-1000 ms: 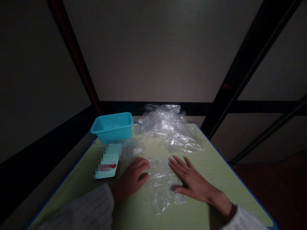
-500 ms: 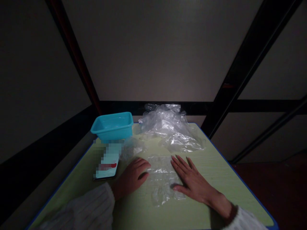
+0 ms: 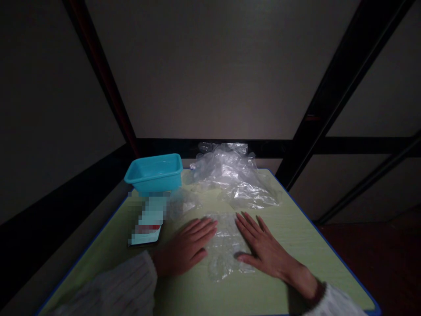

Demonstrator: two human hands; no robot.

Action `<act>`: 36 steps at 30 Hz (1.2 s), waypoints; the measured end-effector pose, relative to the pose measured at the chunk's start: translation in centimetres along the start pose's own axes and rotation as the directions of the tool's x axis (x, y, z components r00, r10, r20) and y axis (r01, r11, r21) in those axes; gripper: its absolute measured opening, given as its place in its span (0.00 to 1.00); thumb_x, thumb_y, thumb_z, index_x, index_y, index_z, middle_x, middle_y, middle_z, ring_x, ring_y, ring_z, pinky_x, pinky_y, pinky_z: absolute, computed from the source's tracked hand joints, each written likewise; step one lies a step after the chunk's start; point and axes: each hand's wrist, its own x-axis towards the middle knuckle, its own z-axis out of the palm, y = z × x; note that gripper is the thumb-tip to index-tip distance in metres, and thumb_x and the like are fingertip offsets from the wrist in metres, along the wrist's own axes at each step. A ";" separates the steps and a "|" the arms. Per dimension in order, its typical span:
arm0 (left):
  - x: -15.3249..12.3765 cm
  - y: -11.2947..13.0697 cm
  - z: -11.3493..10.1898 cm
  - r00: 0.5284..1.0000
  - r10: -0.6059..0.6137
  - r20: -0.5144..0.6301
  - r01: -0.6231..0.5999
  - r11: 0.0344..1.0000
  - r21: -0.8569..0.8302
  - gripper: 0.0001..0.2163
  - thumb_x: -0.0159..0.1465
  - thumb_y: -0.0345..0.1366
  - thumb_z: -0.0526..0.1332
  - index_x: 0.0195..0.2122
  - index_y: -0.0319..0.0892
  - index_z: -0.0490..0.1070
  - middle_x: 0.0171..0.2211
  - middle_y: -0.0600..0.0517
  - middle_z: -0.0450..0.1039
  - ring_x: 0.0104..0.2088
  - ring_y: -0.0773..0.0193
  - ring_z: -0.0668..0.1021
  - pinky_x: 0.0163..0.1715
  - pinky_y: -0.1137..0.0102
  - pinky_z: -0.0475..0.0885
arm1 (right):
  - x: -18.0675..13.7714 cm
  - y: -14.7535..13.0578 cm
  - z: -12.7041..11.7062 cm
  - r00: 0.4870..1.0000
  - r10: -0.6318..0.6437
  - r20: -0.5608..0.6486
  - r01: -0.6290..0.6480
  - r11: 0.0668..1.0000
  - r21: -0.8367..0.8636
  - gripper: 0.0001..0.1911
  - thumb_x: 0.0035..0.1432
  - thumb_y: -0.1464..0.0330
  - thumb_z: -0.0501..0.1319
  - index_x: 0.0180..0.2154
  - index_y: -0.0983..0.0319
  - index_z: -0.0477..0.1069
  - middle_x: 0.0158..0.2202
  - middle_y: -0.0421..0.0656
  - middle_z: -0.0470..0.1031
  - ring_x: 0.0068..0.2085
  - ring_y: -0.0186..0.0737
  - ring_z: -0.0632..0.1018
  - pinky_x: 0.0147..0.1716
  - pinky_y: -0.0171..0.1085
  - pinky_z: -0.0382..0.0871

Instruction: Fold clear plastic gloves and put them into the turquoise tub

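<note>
A clear plastic glove (image 3: 225, 248) lies flat on the pale green table (image 3: 296, 232) in front of me. My left hand (image 3: 186, 248) rests on the glove's left side, fingers stretched out flat. Along its right side my right hand (image 3: 263, 250) presses down, palm flat and fingers spread. Neither hand grips anything. Both arms wear white knitted sleeves.
A heap of crumpled clear plastic gloves (image 3: 235, 180) sits at the table's far edge. A turquoise tub (image 3: 154, 172) stands at the far left, with a light blue packet (image 3: 148, 224) in front of it. Dark bars and a wall surround the table.
My left hand has uncurled and slid right onto the glove, fingers now flat. The right hand has barely moved. The glove looks more gathered between the hands.
</note>
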 end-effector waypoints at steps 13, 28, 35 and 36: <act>0.2 0.5 -0.3 0.991 0.039 -0.126 -0.049 0.996 -0.077 0.24 0.61 0.24 0.48 0.60 0.42 0.55 0.55 0.45 0.65 0.56 0.58 0.67 0.55 0.60 0.63 | -3.8 0.5 -2.3 0.883 -0.404 -0.239 0.384 0.915 -0.128 0.22 0.61 0.58 0.55 0.52 0.61 0.67 0.52 0.47 0.71 0.55 0.44 0.68 0.53 0.46 0.65; 0.6 0.8 0.3 0.989 -0.105 -0.107 0.091 0.987 -0.129 0.20 0.60 0.25 0.50 0.53 0.44 0.64 0.44 0.47 0.73 0.44 0.60 0.74 0.46 0.65 0.70 | -4.1 -0.7 -1.2 0.778 -0.551 -0.302 0.470 0.829 -0.303 0.18 0.66 0.74 0.44 0.47 0.67 0.70 0.43 0.48 0.77 0.45 0.41 0.76 0.42 0.40 0.74; 0.7 0.9 0.2 0.990 -0.086 -0.114 0.071 0.989 -0.127 0.18 0.60 0.24 0.50 0.51 0.40 0.66 0.44 0.45 0.73 0.45 0.59 0.74 0.46 0.65 0.70 | -4.1 -0.2 -0.8 0.792 -0.528 -0.306 0.441 0.842 -0.311 0.19 0.66 0.75 0.43 0.44 0.68 0.71 0.43 0.48 0.77 0.46 0.42 0.75 0.41 0.41 0.75; 0.8 0.8 0.2 0.990 -0.085 -0.109 0.072 0.990 -0.121 0.18 0.60 0.24 0.50 0.51 0.39 0.66 0.44 0.45 0.73 0.44 0.59 0.74 0.46 0.65 0.70 | -4.2 -0.1 -0.8 0.795 -0.526 -0.301 0.438 0.842 -0.315 0.19 0.66 0.75 0.42 0.44 0.68 0.71 0.43 0.48 0.77 0.45 0.42 0.76 0.40 0.40 0.75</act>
